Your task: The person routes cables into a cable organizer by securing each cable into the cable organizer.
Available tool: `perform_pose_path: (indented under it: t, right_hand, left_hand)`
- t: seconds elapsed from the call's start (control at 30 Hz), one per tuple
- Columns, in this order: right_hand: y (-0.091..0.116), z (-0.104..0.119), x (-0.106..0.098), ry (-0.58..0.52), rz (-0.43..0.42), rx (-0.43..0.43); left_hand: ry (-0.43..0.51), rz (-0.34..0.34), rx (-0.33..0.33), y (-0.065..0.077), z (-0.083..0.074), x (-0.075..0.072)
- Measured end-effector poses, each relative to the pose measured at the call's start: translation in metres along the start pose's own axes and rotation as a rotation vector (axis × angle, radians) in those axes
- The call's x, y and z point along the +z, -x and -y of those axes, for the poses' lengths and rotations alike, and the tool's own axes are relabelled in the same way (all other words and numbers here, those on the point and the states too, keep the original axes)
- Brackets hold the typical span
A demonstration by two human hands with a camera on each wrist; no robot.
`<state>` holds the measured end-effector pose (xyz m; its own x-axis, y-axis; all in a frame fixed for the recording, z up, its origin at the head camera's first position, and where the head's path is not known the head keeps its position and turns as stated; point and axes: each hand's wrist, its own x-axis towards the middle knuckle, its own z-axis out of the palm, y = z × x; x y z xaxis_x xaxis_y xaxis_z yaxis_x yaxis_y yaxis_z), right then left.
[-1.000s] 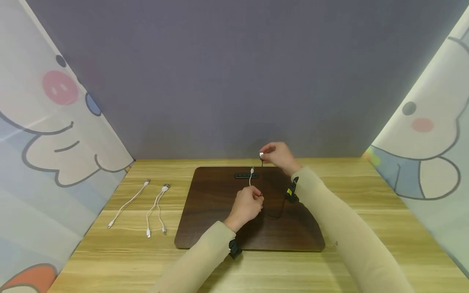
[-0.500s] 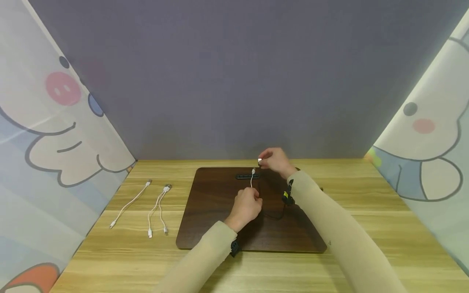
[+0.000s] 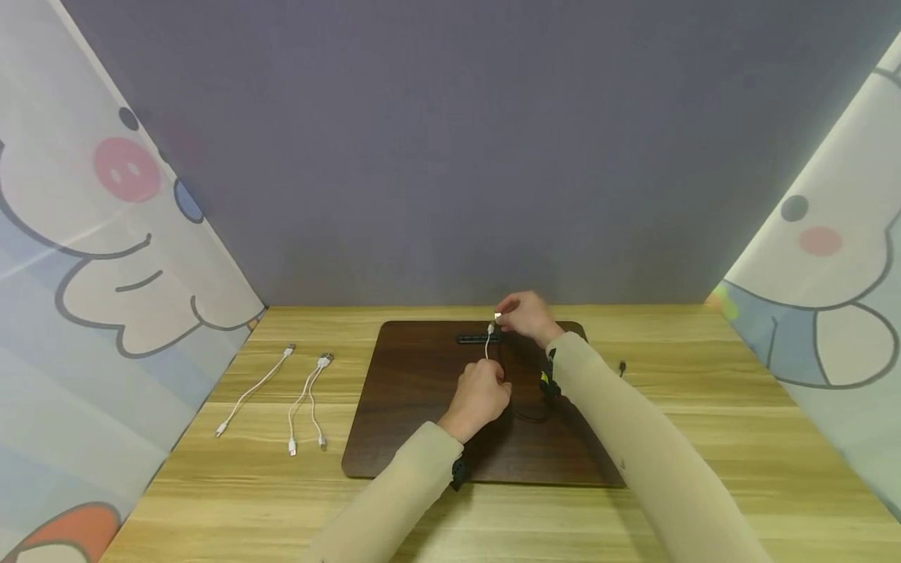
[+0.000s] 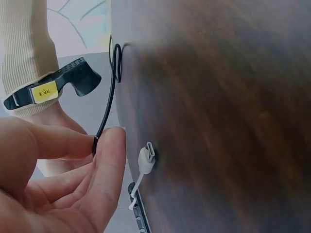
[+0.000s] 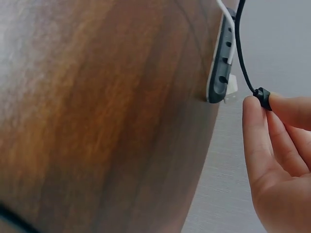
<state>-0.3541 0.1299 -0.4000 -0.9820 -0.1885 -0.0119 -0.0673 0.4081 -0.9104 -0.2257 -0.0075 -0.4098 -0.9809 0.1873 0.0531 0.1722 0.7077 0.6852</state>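
My left hand [image 3: 479, 399] is over the dark brown board [image 3: 408, 414], pinching a thin black cable [image 4: 110, 99] between thumb and forefinger. Further back, my right hand [image 3: 529, 320] pinches the black plug [image 5: 263, 98] at the cable's end; its metal tip shows bright in the head view. Just beside that plug is a slotted black cable holder [image 5: 222, 68] near the board's back edge. A white cable [image 5: 233, 36] passes through the holder. Its white connector [image 4: 146, 161] at the near end sticks up from the board in the left wrist view.
On the wooden table [image 3: 281, 508] at left lie a short white cable [image 3: 255, 385] and a forked white cable [image 3: 311, 387]. A small black connector [image 3: 622, 366] rests right of the board, partly behind the right sleeve. A grey panel [image 3: 450, 156] stands behind.
My right hand has come down and slightly left with the black plug, closer to the cable holder. The left hand has stayed nearly in place. The black connector at right has come into view.
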Motion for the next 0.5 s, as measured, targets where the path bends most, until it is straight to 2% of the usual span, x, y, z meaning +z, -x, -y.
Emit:
perform_pose_path:
  t: [0.5]
  right_hand:
    - [-0.0032,-0.0071,0.0071,0.077,0.008,-0.015]
  left_hand:
    - [-0.029,0.042,-0.065,-0.0043,0.0005,0.0007]
